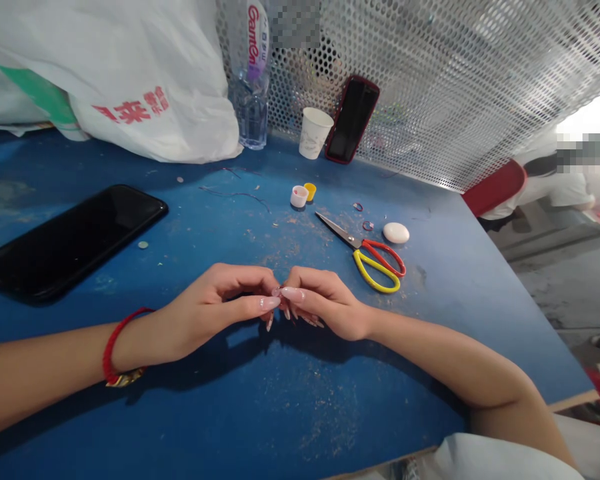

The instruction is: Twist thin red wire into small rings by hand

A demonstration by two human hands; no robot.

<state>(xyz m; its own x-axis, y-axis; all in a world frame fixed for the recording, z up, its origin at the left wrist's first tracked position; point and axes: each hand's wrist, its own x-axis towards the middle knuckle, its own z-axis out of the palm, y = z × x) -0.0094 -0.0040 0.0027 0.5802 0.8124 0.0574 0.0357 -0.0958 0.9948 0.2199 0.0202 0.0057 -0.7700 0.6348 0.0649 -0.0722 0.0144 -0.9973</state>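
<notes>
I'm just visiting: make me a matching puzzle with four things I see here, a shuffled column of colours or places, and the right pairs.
1. Left hand
2. Scissors
3. Cup
4. Bottle

A. White, beside a leaning phone
B. Red and yellow handles
C. Clear, beside the white bag
D. Red bracelet at the wrist

Pairs: 1-D, 2-B, 3-A, 4-C
</notes>
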